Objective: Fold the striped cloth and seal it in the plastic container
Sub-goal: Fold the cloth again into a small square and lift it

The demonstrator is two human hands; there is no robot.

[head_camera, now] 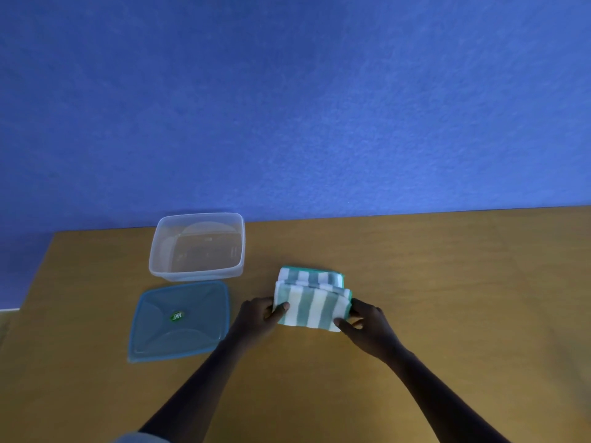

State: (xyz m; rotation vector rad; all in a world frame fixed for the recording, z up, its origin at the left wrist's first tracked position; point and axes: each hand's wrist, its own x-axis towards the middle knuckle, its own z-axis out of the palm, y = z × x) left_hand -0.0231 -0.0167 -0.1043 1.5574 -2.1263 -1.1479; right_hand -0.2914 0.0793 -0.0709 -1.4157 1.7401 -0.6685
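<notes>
The green-and-white striped cloth (311,298) lies folded into a small thick stack on the wooden table, its near layer lifted and turned over toward the far part. My left hand (260,314) pinches the cloth's left near edge, thumb on top. My right hand (364,319) grips its right near corner. To the left stands the clear plastic container (196,246), open and empty. Its blue lid (180,319) rests flat on the table just in front of it, a green sticker at its centre.
The wooden table (447,282) runs wide to the right and toward me. Its far edge meets a blue wall (287,107). The table's left edge slants close to the lid.
</notes>
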